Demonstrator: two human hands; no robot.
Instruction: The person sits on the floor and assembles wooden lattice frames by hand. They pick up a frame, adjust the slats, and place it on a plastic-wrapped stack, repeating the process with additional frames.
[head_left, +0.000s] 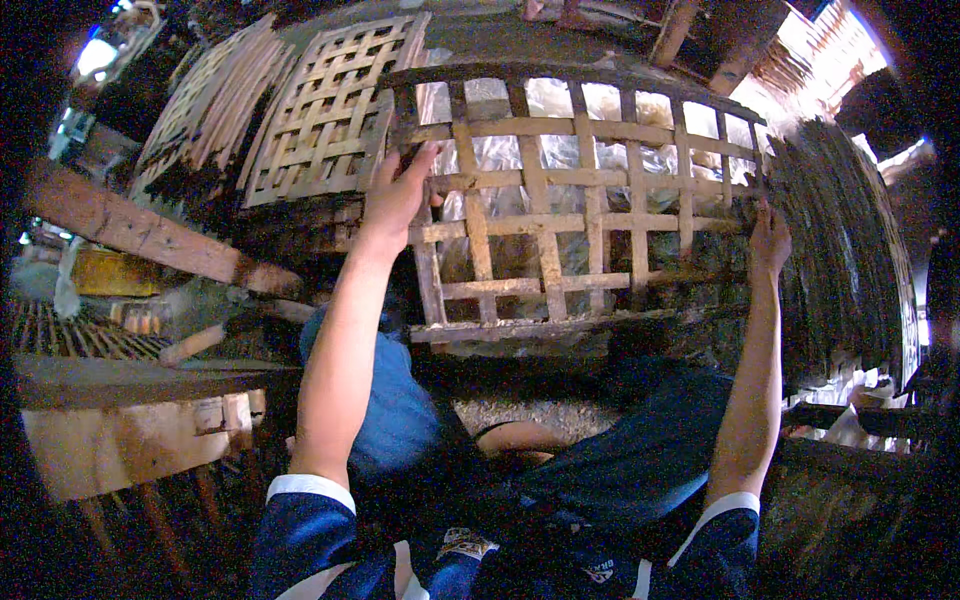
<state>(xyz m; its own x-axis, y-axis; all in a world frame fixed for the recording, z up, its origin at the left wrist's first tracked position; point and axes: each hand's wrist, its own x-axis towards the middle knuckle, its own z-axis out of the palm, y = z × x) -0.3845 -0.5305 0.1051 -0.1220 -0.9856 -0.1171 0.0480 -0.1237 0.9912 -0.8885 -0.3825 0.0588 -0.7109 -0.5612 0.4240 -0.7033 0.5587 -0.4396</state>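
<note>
A large lattice panel [560, 222] of woven bamboo strips stands upright in front of me, with clear plastic sheet showing through its gaps. My left hand [398, 195] grips the panel's left edge near the top. On the right edge, about halfway down, my right hand [768, 240] holds the frame. Both arms reach up from the lower edge in dark blue sleeves with white cuffs.
A second, lighter lattice panel [325, 110] leans behind at upper left beside a bundle of bamboo strips [215, 95]. A dark stack of strips [845, 270] stands at right. A wooden beam [140, 232] and bench [120, 395] lie at left.
</note>
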